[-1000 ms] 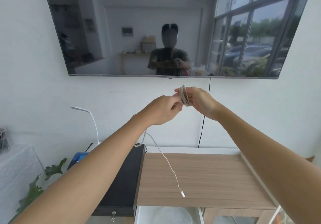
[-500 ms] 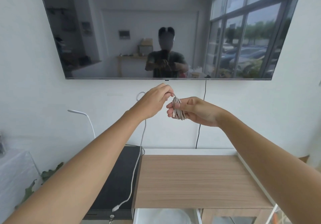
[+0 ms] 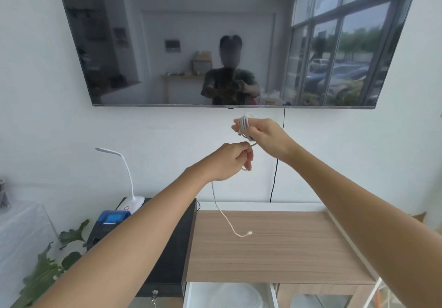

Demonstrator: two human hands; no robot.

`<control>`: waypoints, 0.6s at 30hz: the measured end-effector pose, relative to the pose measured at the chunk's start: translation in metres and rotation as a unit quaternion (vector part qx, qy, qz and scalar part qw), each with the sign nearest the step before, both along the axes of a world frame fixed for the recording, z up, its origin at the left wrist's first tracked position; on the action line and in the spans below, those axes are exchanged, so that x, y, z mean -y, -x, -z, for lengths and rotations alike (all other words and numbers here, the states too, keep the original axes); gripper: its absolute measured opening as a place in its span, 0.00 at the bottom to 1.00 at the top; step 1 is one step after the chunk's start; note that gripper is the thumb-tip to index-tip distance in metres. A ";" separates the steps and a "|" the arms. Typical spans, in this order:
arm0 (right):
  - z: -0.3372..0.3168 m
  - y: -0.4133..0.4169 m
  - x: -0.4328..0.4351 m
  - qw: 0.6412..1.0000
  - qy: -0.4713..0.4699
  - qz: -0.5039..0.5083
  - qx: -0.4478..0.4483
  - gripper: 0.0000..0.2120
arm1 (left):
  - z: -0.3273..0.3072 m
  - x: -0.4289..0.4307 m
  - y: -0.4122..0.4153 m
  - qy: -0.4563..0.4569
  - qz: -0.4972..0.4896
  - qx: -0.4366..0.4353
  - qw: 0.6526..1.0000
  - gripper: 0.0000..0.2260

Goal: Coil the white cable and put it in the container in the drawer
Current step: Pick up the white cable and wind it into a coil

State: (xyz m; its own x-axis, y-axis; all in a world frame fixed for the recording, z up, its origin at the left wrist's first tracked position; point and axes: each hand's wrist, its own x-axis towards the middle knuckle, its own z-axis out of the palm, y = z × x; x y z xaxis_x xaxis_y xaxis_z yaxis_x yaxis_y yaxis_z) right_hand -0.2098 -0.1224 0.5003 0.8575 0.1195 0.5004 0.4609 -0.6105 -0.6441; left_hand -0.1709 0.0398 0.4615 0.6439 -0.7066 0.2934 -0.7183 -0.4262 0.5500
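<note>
My right hand (image 3: 265,135) is raised in front of the wall, closed around a bundle of white cable loops (image 3: 245,126). Just below and to the left, my left hand (image 3: 229,160) pinches the strand that leads out of the bundle. The loose tail (image 3: 221,212) hangs from that hand in a curve, its plug end over the wooden cabinet top (image 3: 275,250). Below the cabinet's front edge the white drawer (image 3: 187,294) is open, and a clear round container (image 3: 236,294) shows inside it at the frame's bottom.
A large dark TV (image 3: 229,40) hangs on the wall, with a black cord (image 3: 275,176) running down behind the cabinet. Left of the cabinet stands a black box (image 3: 172,255) carrying a white desk lamp (image 3: 130,188) and a blue device (image 3: 110,219). A green plant (image 3: 47,264) is at lower left.
My left hand dropped from above the bundle to below it, carrying the strand around. My right hand rose with the coil. The hanging tail has grown shorter and swung right over the cabinet.
</note>
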 end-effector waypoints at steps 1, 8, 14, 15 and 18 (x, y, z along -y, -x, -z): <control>0.001 0.001 0.003 0.999 0.042 0.002 -0.009 0.14 | -0.003 -0.004 -0.002 -0.003 0.000 -0.001 1.000 0.13; 0.018 0.002 0.030 0.978 0.176 0.011 -0.109 0.05 | -0.025 -0.020 -0.012 0.135 0.036 -0.074 0.987 0.14; 0.018 0.008 0.026 0.984 0.004 -0.078 -0.162 0.11 | -0.040 -0.014 -0.017 0.165 -0.007 -0.095 0.982 0.13; 0.016 0.010 0.023 0.982 -0.010 -0.093 -0.164 0.12 | -0.040 -0.012 -0.019 0.170 -0.019 -0.087 0.981 0.13; 0.011 0.014 0.014 0.970 -0.072 -0.145 -0.180 0.14 | -0.036 -0.010 -0.025 0.200 -0.044 -0.077 0.976 0.13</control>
State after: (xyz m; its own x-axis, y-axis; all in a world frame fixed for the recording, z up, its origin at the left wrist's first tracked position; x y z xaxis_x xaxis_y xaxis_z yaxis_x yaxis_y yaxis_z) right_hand -0.2243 -0.1363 0.4892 0.9207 0.3328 0.2037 0.3288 -0.3805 -0.8643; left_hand -0.1455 0.0496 0.4979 0.7550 -0.4954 0.4296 -0.5846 -0.2116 0.7833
